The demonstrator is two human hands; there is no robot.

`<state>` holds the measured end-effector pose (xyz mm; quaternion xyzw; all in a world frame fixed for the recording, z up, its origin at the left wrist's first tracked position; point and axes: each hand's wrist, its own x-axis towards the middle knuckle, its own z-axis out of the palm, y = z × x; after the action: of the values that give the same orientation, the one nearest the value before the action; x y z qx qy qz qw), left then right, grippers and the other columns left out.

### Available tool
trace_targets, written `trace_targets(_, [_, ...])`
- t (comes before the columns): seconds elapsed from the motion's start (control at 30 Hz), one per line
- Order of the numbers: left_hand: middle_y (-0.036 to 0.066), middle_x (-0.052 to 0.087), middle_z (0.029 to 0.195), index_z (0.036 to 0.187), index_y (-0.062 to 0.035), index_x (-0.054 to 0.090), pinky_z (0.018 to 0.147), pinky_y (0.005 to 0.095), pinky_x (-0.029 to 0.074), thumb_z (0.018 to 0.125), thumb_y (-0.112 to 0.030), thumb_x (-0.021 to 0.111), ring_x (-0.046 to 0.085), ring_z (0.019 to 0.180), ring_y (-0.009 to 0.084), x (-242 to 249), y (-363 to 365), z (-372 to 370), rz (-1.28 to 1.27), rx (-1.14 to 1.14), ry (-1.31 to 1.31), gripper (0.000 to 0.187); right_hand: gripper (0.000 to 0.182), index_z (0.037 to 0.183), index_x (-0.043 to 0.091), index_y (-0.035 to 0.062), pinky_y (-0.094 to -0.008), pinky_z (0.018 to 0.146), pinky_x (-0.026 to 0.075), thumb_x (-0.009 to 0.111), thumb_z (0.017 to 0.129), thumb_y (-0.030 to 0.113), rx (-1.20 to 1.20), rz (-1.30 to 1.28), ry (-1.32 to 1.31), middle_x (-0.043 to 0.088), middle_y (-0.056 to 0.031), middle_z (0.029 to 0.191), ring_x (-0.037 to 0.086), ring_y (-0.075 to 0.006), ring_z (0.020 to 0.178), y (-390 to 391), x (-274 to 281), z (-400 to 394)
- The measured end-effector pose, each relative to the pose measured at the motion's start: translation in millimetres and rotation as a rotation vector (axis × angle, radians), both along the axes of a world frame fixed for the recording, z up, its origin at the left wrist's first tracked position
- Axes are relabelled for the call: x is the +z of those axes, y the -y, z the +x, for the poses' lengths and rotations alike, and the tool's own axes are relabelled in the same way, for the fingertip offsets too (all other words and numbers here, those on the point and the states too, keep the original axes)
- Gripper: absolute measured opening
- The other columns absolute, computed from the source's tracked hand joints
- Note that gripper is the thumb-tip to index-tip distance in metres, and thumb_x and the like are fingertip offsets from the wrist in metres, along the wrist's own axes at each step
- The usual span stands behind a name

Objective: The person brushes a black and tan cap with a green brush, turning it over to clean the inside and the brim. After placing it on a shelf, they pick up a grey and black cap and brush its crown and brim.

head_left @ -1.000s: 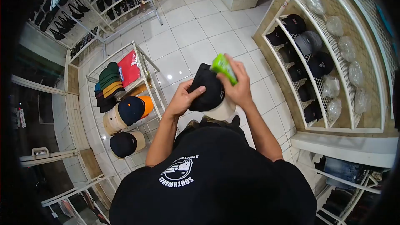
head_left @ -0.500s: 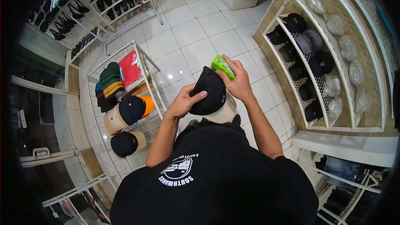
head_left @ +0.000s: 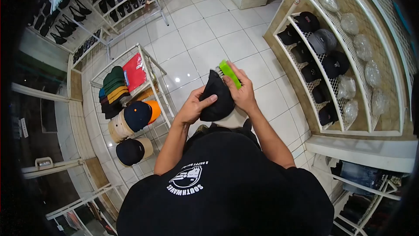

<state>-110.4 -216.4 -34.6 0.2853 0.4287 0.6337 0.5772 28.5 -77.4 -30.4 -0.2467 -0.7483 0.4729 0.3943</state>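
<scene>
One black cap (head_left: 218, 99) is gripped by the left hand (head_left: 194, 106); the right hand (head_left: 242, 91), clasping a green brush (head_left: 230, 73), has turned its bristles (head_left: 219, 71) toward it, apparently for brushing.

The left hand (head_left: 190, 108) grips a black, beige-brimmed fabric cap (head_left: 219, 105); the right hand (head_left: 245, 95) holds a lime-green bristled brush (head_left: 230, 74) at its crown.

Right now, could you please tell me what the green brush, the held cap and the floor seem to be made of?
Green brush: its body is probably smooth, hard plastic, judging by the bright, even colour.
Held cap: matte fabric, perhaps cotton, since its black surface looks soft and without shine.
Floor: likely glazed ceramic tile, glossy, with light reflections and visible joints.
</scene>
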Motion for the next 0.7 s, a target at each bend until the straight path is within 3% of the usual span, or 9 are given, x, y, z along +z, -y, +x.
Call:
trace_targets(0.07, [0.004,0.069,0.111,0.13,0.0023,0.06,0.09,0.0262,0.053,0.097,-0.011,0.067,0.064,0.098,0.0097,-3.1,0.0,-2.3,-0.043,-0.021,-0.005,0.036,0.049,0.135,0.058,-0.0014,-0.0317,0.089,0.05,0.07,0.095,0.024,0.048,-0.094,0.151,0.066,-0.0201,0.112,0.066,-0.0251,0.103,-19.8,-21.5,9.3])
trace_targets(0.2, [0.004,0.069,0.113,0.131,0.0016,0.059,0.091,0.0268,0.052,0.096,-0.01,0.068,0.064,0.1,0.0103,-1.6,3.3,2.6,-0.039,0.029,0.036,0.038,0.046,0.136,0.058,-0.0005,-0.0314,0.091,0.049,0.069,0.096,0.02,0.018,-0.218,-0.104,0.067,-0.0172,0.112,0.065,-0.0231,0.105,-18.0,-2.4,8.8])
trace_targets(0.27, [0.005,0.068,0.117,0.133,0.0013,0.058,0.093,0.028,0.052,0.095,-0.01,0.069,0.064,0.102,0.0114,-12.6,0.2,-0.7,-0.014,-0.073,-0.012,0.042,0.045,0.135,0.059,-0.0008,-0.0304,0.094,0.048,0.069,0.095,0.018,0.078,-0.127,-0.056,0.067,-0.0176,0.114,0.064,-0.0223,0.107,-0.6,8.5,0.3])
trace_targets(0.4, [0.004,0.068,0.117,0.134,0.0018,0.058,0.094,0.0281,0.051,0.095,-0.01,0.069,0.063,0.103,0.0112,6.8,4.9,-1.0,0.007,-0.029,-0.035,0.042,0.046,0.136,0.058,-0.002,-0.0297,0.096,0.047,0.069,0.095,0.017,-0.041,-0.076,0.142,0.067,-0.017,0.119,0.061,-0.0171,0.11,-26.8,-44.1,12.4])
trace_targets(0.43, [0.004,0.068,0.116,0.135,0.0018,0.057,0.095,0.0277,0.051,0.096,-0.01,0.068,0.063,0.104,0.0108,10.8,4.4,-1.4,0.059,0.024,-0.106,0.042,0.047,0.135,0.059,-0.0023,-0.0288,0.097,0.047,0.07,0.095,0.02,0.038,-0.412,-0.062,0.068,-0.0128,0.121,0.061,-0.0154,0.11,-29.5,-40.5,19.0])
trace_targets(0.53, [0.005,0.068,0.119,0.137,0.001,0.056,0.096,0.0275,0.05,0.095,-0.009,0.068,0.062,0.106,0.0115,4.1,8.7,-8.8,0.066,0.102,-0.079,0.044,0.046,0.133,0.06,-0.0019,-0.0279,0.097,0.046,0.069,0.096,0.023,0.123,-0.753,-0.173,0.067,-0.0086,0.123,0.062,-0.0142,0.109,-28.9,-31.1,41.5])
trace_targets(0.6, [0.005,0.067,0.121,0.137,0.0007,0.056,0.098,0.0276,0.049,0.095,-0.009,0.069,0.062,0.107,0.0117,1.0,8.4,-10.1,0.078,0.126,-0.058,0.046,0.046,0.133,0.06,-0.0019,-0.0266,0.095,0.047,0.068,0.096,0.023,0.131,-0.726,-0.11,0.068,-0.0084,0.123,0.063,-0.0125,0.106,-25.3,-41.5,46.0])
trace_targets(0.67, [0.006,0.067,0.121,0.134,-0.0002,0.057,0.098,0.0306,0.049,0.091,-0.009,0.073,0.063,0.108,0.0153,2.0,7.5,-9.8,0.066,0.09,-0.073,0.047,0.047,0.133,0.06,-0.0042,-0.0257,0.093,0.048,0.069,0.096,0.023,0.144,-1.133,-0.131,0.068,-0.0092,0.122,0.063,-0.0123,0.105,-23.6,-44.3,50.5])
trace_targets(0.7, [0.006,0.067,0.121,0.134,-0.0002,0.057,0.098,0.0306,0.049,0.091,-0.009,0.073,0.063,0.108,0.0153,0.5,7.9,-10.9,0.067,0.09,-0.072,0.047,0.048,0.133,0.059,-0.0056,-0.0248,0.092,0.049,0.071,0.094,0.021,0.111,-1.113,-0.168,0.068,-0.0104,0.121,0.064,-0.0131,0.105,-22.9,-42.1,51.1])
